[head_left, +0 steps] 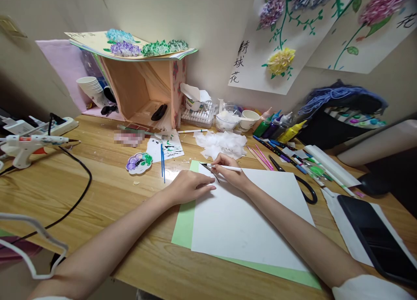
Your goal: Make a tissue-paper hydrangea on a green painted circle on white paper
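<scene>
A white sheet of paper (247, 230) lies on top of a light green sheet (183, 228) on the wooden table (153, 256). My right hand (230, 176) grips a white pen (235, 168) with a dark tip near the paper's upper left corner. A thin curved black line (213, 174) is drawn there. My left hand (187, 188) rests with fingers stretched out across the left edge of both sheets, just left of the pen. Whether the pen tip touches the paper, I cannot tell.
Crumpled white tissue (223, 144), two blue brushes (162, 161) and a paint palette (139, 163) lie beyond my hands. Black-handled scissors (308, 189) and a phone (374, 235) are to the right. A glue gun (29, 145) with a black cable stands left.
</scene>
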Available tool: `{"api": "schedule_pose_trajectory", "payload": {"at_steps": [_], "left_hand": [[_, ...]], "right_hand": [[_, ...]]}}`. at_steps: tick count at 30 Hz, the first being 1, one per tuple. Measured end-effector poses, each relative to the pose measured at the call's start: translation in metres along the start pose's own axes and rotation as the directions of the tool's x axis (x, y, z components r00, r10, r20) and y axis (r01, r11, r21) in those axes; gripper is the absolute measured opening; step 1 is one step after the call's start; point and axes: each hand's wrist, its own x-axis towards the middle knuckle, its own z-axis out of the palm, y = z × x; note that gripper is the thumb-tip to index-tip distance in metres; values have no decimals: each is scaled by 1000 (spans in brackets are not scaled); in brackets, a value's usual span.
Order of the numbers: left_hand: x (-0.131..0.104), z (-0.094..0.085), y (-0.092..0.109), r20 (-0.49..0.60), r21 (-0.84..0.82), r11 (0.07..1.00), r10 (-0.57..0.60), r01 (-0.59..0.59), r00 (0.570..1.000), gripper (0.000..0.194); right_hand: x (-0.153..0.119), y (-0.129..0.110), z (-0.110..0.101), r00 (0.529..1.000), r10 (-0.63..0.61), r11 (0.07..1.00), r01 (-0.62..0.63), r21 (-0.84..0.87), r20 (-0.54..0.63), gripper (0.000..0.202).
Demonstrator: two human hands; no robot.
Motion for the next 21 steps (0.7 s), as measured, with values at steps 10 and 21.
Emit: {"api": "schedule_pose_trajectory", "payload": {"at_steps": [10,21], "left_hand": [[0,-2,2,22,-36,999,-33,34,999,34],[2,-3,2,30,-23,998,-49,50,998,33]], "right_hand": [[0,-3,0,1000,14,1000,-14,7,17,9],[0,-4,0,1000,13,1000,-13,-21,19,7]]}}
